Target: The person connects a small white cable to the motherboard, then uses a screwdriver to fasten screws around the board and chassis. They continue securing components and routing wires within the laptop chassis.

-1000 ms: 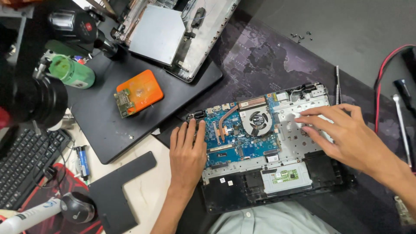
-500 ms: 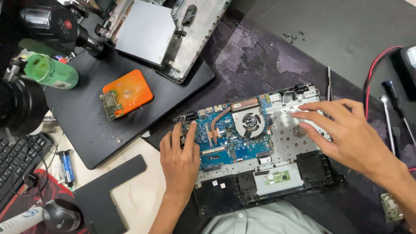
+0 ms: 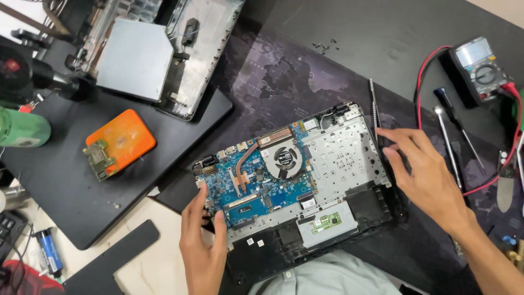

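Dark desk mat (image 3: 305, 71) lay under an opened laptop base (image 3: 297, 180), its long axis slanting from lower left to upper right, blue motherboard (image 3: 256, 183) and round fan (image 3: 285, 159) exposed. The left hand (image 3: 203, 248) pressed spread fingers on the board's near-left corner, gripping nothing. The right hand (image 3: 423, 175) hovered open and empty just off the right edge, beside a thin screwdriver (image 3: 374, 106).

Head camera, single view: worn on the person's head, facing steeply down onto the workbench (almost overhead), at arm's-length closeness. Opened laptop (image 3: 295, 180) sits centre-frame; both forearms enter from the bottom edge.
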